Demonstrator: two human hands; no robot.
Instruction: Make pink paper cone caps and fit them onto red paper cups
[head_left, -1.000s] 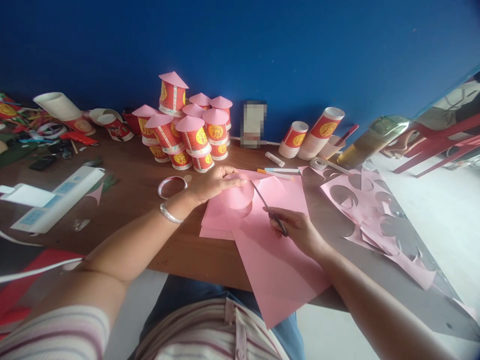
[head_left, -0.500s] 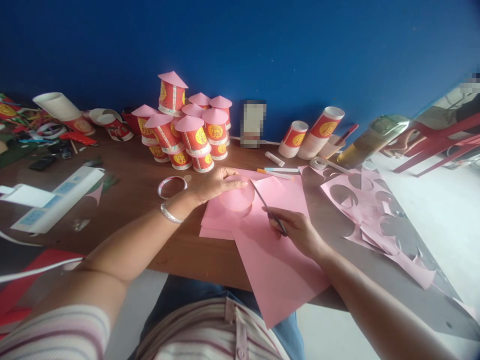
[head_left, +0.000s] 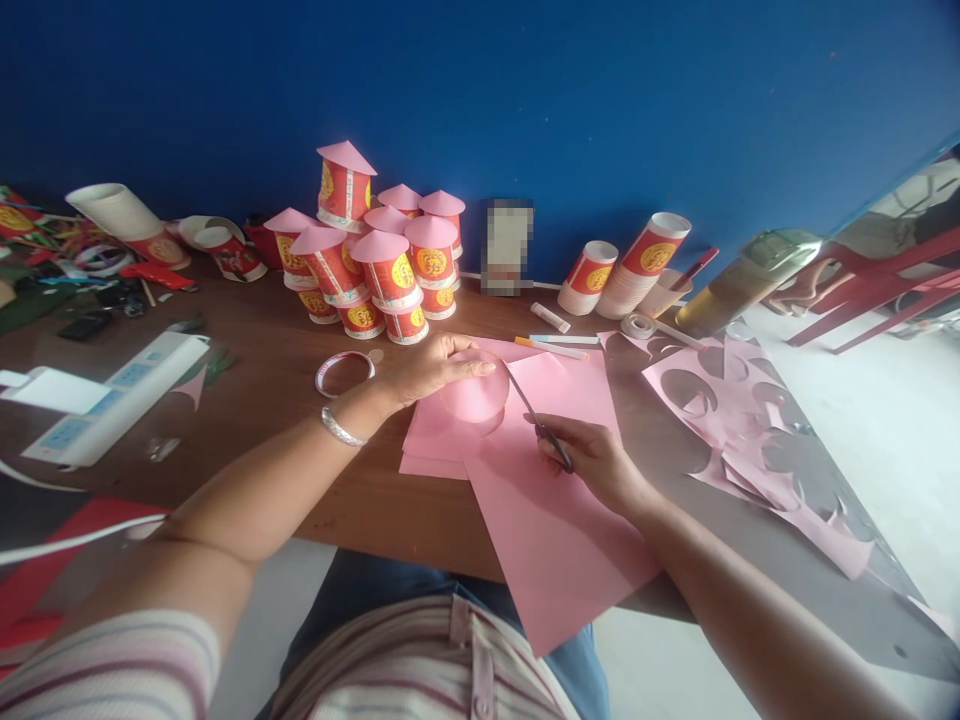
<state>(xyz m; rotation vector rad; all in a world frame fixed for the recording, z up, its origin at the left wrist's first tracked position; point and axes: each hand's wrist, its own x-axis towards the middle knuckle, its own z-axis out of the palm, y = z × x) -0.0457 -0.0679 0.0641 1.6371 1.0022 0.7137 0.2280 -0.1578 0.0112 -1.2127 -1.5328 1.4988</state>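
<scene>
My left hand (head_left: pixel 439 368) pinches a round-edged piece of pink paper (head_left: pixel 478 398) between thumb and fingers, above the larger pink sheets. My right hand (head_left: pixel 589 455) is closed round the dark handle of a pair of scissors (head_left: pixel 534 408). The blades point up and left, their tip at the right edge of the held paper. Beneath both hands lie pink sheets (head_left: pixel 555 530), one reaching over the table's front edge.
Red cups with pink cone tops (head_left: pixel 386 272) stand stacked at the back. Cut pink scraps (head_left: pixel 757 470) lie right. A power strip (head_left: pixel 124 395) is left, a tape roll (head_left: pixel 343 358) near my left wrist. Upright stacked cups (head_left: pixel 645 265) and a bottle (head_left: pixel 739 280) stand back right.
The held pink paper has shifted slightly and its surface now looks more raised. Both hands stay in nearly the same place.
</scene>
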